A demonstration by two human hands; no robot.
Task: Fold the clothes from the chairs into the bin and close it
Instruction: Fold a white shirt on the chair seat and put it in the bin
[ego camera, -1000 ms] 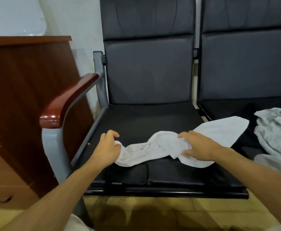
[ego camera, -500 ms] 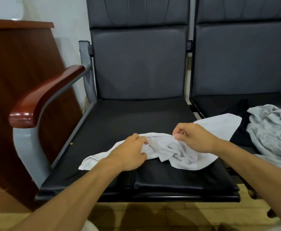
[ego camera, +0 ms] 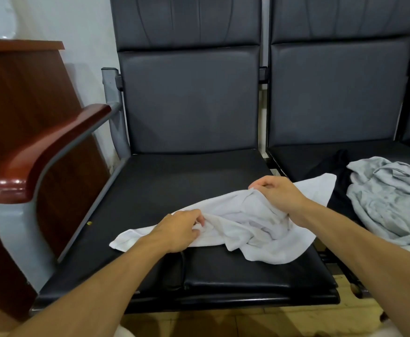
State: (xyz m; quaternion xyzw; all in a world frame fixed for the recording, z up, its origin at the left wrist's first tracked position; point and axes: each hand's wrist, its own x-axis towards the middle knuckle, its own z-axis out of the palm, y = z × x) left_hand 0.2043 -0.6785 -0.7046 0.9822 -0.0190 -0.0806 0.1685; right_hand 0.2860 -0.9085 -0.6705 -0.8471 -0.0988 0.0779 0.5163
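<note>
White cloth (ego camera: 242, 229), perhaps a shirt, lies crumpled on the front of the black seat (ego camera: 189, 181). Left hand (ego camera: 177, 232) pinches its near folds; right hand (ego camera: 278, 194) pinches its far edge. Right of the seat, a grey garment (ego camera: 388, 200) lies heaped.

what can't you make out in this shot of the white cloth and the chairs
Head view only:
- The bin: out of frame.
- Crumpled white cloth: garment type unclear; left hand and right hand cover parts of it.
- Grey garment: cut by the right edge.
- Black garment: mostly hidden beneath the others, blending into the seat.
</note>
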